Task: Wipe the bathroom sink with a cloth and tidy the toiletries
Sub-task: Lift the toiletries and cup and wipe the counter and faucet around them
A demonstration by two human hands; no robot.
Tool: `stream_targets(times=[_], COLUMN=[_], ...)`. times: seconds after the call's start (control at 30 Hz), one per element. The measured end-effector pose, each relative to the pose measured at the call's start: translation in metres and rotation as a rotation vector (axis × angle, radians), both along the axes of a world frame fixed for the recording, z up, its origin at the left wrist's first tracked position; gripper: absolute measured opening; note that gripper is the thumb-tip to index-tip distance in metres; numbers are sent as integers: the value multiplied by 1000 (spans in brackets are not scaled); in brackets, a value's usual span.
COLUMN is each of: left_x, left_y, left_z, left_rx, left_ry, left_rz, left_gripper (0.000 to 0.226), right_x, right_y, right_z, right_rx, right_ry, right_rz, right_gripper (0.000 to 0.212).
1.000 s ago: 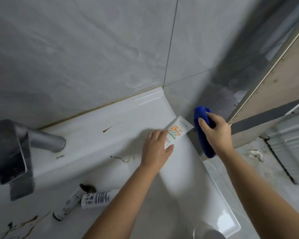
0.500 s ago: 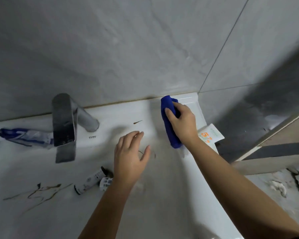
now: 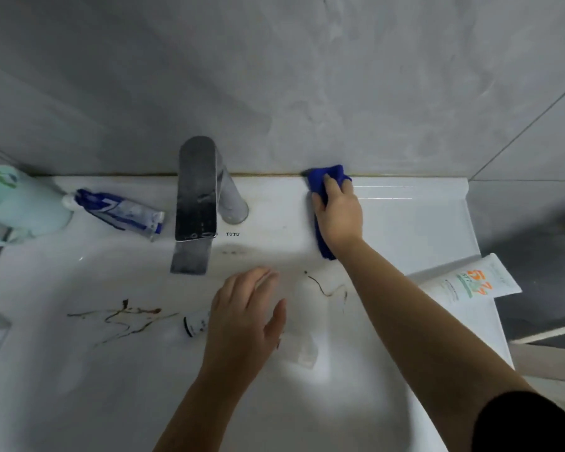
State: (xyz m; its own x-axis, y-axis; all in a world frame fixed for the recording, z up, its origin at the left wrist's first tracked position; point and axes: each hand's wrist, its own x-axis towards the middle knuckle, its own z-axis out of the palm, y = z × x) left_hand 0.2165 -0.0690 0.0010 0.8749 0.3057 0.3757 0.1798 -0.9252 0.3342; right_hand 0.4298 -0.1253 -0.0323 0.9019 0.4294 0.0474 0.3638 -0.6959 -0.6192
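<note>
Held the right arm stretched far forward, right hand (image 3: 338,213) palm down, fingers curled over a blue cloth (image 3: 331,172) and pressing on it. Held the left hand (image 3: 245,318) nearer the body, palm down, fingers loosely straight and together, thumb spread, gripping nothing.

The faucet (image 3: 196,203), toothpaste (image 3: 121,212) and cup (image 3: 20,203) crowd the left ledge (image 3: 274,203); open ledge right of cloth (image 3: 327,174).
</note>
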Motion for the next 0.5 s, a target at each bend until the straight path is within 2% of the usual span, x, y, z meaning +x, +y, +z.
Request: stream_targets(times=[0.1,0.2,0.27,0.4,0.5], left_x=[-2,2,8,26,36], left_y=[6,14,25,61,80], left_z=[27,57,73,92,91], left_rx=[100,180,208,189,133], left_ry=[-107,-150,-110,40,81], left_rz=[-10,26,75,134,74], left_gripper=[27,26,31,44,51], right_x=[10,22,19,-13,-32], right_y=[-23,-62,-63,-23,5], right_z=[-1,-2,-2,-5,-9], right_rx=[-44,-35,-59,-146,-190], right_ry=[-25,20,57,11,-52], right_rz=[5,-221,-292,-170,-40], right_gripper=[42,42,44,43,40])
